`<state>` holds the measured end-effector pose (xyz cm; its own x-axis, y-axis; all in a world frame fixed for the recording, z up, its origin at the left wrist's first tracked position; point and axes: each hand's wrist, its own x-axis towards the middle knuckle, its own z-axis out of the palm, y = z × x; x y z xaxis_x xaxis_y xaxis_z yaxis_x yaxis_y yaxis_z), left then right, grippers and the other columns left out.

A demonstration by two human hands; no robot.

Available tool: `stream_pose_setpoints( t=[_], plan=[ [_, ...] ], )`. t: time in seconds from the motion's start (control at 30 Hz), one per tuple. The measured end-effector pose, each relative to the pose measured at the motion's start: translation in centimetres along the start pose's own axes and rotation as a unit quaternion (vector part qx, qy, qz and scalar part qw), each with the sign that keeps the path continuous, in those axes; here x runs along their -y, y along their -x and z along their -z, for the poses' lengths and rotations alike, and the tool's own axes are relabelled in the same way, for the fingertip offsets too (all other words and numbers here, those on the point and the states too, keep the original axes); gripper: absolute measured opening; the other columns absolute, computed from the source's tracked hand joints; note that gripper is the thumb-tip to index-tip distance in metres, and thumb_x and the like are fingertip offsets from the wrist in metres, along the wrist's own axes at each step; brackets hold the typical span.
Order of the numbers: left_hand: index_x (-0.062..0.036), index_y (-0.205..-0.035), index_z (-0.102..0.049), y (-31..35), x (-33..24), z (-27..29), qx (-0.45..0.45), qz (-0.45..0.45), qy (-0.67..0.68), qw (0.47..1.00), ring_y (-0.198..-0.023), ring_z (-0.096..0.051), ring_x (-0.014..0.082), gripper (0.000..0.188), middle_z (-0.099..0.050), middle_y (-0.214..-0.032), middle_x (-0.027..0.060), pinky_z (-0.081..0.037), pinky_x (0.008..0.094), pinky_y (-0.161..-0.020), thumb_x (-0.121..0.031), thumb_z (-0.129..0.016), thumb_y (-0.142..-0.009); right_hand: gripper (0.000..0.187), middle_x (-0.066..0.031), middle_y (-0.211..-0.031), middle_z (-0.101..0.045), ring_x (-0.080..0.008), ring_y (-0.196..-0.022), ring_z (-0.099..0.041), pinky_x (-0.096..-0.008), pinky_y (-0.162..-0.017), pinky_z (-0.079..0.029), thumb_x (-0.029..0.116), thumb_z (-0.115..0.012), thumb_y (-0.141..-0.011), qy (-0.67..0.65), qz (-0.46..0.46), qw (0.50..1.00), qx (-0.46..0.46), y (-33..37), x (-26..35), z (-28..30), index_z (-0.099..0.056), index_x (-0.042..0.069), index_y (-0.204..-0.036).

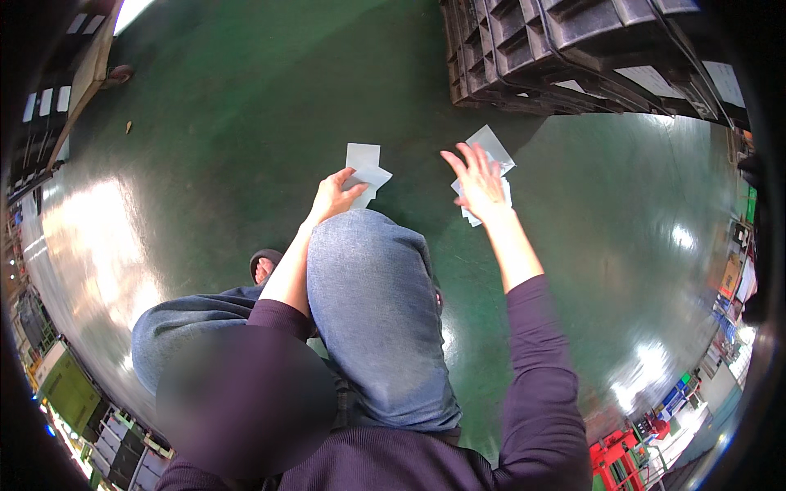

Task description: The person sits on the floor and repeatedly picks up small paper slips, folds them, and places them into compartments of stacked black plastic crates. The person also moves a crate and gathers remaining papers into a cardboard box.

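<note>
I am crouched on a glossy green floor (246,123), one denim-clad knee raised in front of me. My left hand (332,196) grips a pale sheet of paper (370,176) that overlaps a second sheet (363,154) lying flat on the floor. My right hand (477,182) hovers with fingers spread over a small heap of pale paper sheets (491,146) on the floor; it holds nothing.
A stack of dark plastic pallets (557,49) stands just beyond the sheets at the upper right. My sandalled foot (264,266) rests on the floor at the left. Shelves and crates line the left rim; red equipment (626,458) sits at the lower right.
</note>
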<state>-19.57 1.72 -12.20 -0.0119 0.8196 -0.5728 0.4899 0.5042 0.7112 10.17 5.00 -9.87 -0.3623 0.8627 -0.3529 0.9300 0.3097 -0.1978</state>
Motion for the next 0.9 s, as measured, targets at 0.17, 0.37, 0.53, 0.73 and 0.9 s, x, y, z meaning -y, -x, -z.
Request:
stream_pose_setpoints(
  t=[0.17,0.37,0.53,0.73,0.9],
  plan=[
    [0.0057,-0.129,-0.051,-0.1,-0.1,-0.2,0.012,0.091,0.158,0.983,-0.104,-0.063,0.0232,0.056,-0.064,-0.117,0.0158,-0.049,0.0339,-0.089,-0.02,-0.07,-0.082,0.109,-0.0058,-0.147,-0.031,-0.0267,-0.138,-0.028,-0.0666,-0.111,-0.017,0.014,-0.087,-0.052,0.193,0.122,0.973,-0.036,1.4,-5.5,-1.4,-0.03,0.03,-0.144],
    [0.002,-0.121,-0.058,0.5,-1.4,-0.1,0.001,0.079,0.244,0.967,-0.097,-0.064,0.0178,0.042,-0.067,-0.109,0.011,-0.049,0.0328,-0.086,-0.016,-0.068,-0.085,0.065,-0.0032,-0.106,-0.053,-0.0235,-0.115,-0.048,-0.0638,-0.11,-0.02,0.016,-0.081,-0.06,0.177,0.095,0.98,0.006,1.1,-5.7,-1.7,-0.054,0.02,-0.118],
    [-0.004,-0.122,-0.06,0.4,-1.2,0.1,0.002,0.086,0.298,0.951,-0.097,-0.063,0.0173,0.04,-0.067,-0.108,0.0077,-0.048,0.0342,-0.087,-0.019,-0.07,-0.086,0.032,-0.0024,-0.092,-0.056,-0.0214,-0.104,-0.056,-0.0572,-0.102,-0.032,0.018,-0.077,-0.07,0.082,0.066,0.989,-0.101,2.5,-4.1,-0.5,-0.058,0.014,-0.095],
    [-0.0031,-0.123,-0.058,0.7,-2.1,-1.0,-0.02,0.064,0.357,0.932,-0.097,-0.062,0.014,0.037,-0.067,-0.108,0.0058,-0.048,0.0312,-0.086,-0.014,-0.066,-0.088,0.026,-0.0081,-0.094,-0.066,-0.0241,-0.085,-0.067,-0.0395,-0.08,-0.049,0.022,-0.072,-0.079,-0.114,-0.071,0.982,-0.131,1.2,0.5,-1.1,-0.062,0.009,-0.099],
    [-0.0046,-0.121,-0.059,1.1,-3.2,-2.2,0.053,0.142,0.508,0.848,-0.1,-0.061,0.0152,0.036,-0.065,-0.11,0.0049,-0.046,0.0315,-0.089,-0.014,-0.068,-0.087,0.035,-0.0096,-0.097,-0.07,-0.0183,-0.087,-0.065,-0.0326,-0.079,-0.05,0.023,-0.073,-0.082,-0.611,-0.122,0.782,0.001,-2.4,7.4,-0.7,-0.065,0.001,-0.108]
  ],
)
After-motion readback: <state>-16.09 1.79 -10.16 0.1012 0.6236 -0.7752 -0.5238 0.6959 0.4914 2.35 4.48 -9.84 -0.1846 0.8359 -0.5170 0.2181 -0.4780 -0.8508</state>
